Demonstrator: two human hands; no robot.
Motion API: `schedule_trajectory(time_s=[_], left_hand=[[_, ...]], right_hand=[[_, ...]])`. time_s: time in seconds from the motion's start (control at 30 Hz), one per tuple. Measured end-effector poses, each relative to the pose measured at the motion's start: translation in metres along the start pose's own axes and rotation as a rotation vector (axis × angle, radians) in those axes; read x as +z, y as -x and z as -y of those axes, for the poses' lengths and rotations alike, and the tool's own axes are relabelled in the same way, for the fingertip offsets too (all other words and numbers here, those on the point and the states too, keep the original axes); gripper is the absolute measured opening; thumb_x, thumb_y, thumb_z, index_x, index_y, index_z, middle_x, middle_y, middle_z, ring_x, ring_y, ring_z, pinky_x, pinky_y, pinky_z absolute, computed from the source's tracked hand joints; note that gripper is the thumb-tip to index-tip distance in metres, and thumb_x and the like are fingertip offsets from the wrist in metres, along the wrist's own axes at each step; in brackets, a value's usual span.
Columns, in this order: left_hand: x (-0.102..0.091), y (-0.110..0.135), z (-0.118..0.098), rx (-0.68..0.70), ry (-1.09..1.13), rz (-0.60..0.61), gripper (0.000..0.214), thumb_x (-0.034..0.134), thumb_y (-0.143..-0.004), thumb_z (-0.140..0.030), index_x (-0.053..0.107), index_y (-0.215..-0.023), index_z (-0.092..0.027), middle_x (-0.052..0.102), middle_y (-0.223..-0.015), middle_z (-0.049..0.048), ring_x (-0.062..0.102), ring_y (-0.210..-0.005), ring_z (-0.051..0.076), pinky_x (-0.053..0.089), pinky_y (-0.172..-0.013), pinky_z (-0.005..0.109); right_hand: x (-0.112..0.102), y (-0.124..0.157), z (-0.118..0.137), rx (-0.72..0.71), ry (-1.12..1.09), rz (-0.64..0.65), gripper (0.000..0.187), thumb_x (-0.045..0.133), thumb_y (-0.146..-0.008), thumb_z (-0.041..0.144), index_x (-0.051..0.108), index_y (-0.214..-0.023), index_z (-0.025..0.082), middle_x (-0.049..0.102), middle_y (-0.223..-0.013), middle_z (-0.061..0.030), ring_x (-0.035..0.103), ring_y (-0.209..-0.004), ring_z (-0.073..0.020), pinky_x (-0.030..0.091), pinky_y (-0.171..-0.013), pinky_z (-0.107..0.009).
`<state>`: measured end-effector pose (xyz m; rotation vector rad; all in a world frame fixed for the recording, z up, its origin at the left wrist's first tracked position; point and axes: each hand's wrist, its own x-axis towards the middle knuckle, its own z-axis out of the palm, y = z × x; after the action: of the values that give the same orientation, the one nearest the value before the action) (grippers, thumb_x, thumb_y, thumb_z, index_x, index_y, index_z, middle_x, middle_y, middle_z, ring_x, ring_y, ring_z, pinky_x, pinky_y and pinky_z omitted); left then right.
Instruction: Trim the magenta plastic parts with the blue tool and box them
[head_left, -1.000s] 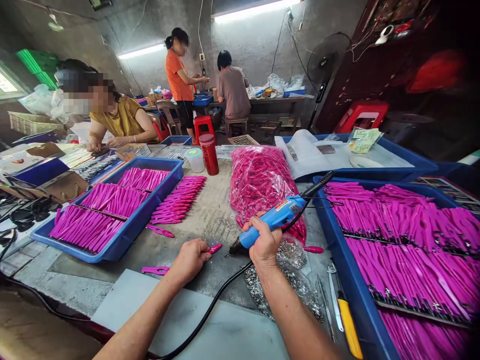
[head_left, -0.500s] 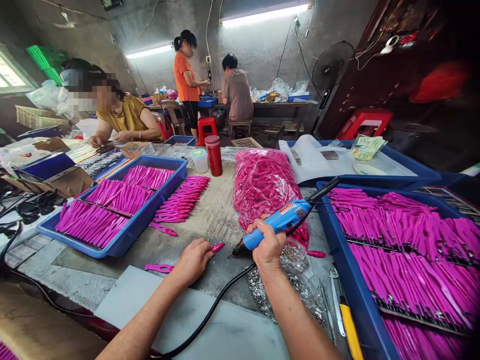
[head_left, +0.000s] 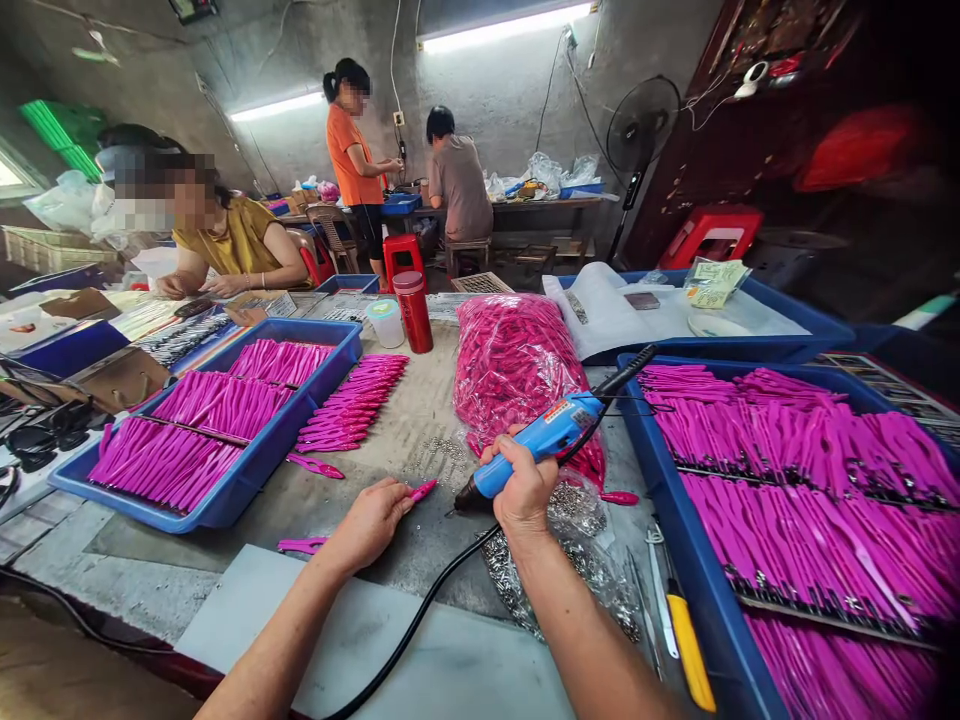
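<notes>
My left hand (head_left: 371,522) is closed on a small pink plastic piece (head_left: 424,490), whose pointed end sticks out past the fingertips. In my right hand (head_left: 525,487) is a blue electric screwdriver (head_left: 544,440), gripped around its body, its black nose and thin bit tilted down to the left, close to the pink piece but apart from it. Another pink piece (head_left: 301,545) lies partly behind my left wrist. Loose tiny metal parts (head_left: 442,450) are scattered beyond my hands. Under my right forearm, a clear bag of small screws (head_left: 517,590) lies spread on the table.
Blue trays of pink pieces stand left (head_left: 225,510) and right (head_left: 739,640). A row of pink pieces (head_left: 352,400), a red bottle (head_left: 414,315) and a full plastic bag (head_left: 514,360) lie ahead. A black cord (head_left: 420,610) crosses the table. A co-worker (head_left: 232,240) sits at left.
The whole view has shifted slightly, so most things appear further left. Both hands keep their holds, and the screwdriver stays close to the pink piece.
</notes>
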<state>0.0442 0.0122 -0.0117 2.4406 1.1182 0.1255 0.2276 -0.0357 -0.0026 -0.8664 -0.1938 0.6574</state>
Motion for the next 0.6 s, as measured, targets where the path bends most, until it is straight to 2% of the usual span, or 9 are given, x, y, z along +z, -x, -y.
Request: schedule_trajectory(time_s=[0.23, 0.4, 0.6], left_hand=[[0.011, 0.006, 0.001, 0.044, -0.031, -0.091, 0.024, 0.041, -0.091, -0.026, 0.062, -0.081, -0.019, 0.06, -0.079, 0.0028, 0.058, -0.077, 0.014, 0.046, -0.071, 0.023], [0.027, 0.006, 0.001, 0.013, -0.084, -0.157, 0.02, 0.047, -0.088, -0.019, 0.061, -0.073, -0.019, 0.061, -0.08, 0.004, 0.058, -0.08, 0.017, 0.046, -0.074, 0.026], [0.027, 0.004, -0.01, -0.091, -0.107, -0.1, 0.02, 0.05, -0.087, -0.016, 0.061, -0.071, -0.019, 0.061, -0.081, 0.0042, 0.057, -0.084, 0.018, 0.043, -0.075, 0.026]], right_hand=[[0.001, 0.001, 0.0, -0.014, -0.006, 0.033, 0.039, 0.069, -0.053, 0.034, 0.048, -0.082, 0.018, 0.052, -0.048, 0.0055, 0.05, -0.041, -0.0151, 0.041, -0.047, -0.027], [0.002, 0.007, 0.003, -0.081, 0.038, 0.088, 0.035, 0.068, -0.057, 0.033, 0.049, -0.081, 0.017, 0.053, -0.05, 0.005, 0.051, -0.043, -0.0146, 0.042, -0.051, -0.029], [0.014, 0.018, 0.004, -0.175, 0.107, 0.203, 0.033, 0.069, -0.061, 0.031, 0.05, -0.084, 0.017, 0.055, -0.057, 0.0048, 0.053, -0.045, -0.0139, 0.044, -0.054, -0.03]])
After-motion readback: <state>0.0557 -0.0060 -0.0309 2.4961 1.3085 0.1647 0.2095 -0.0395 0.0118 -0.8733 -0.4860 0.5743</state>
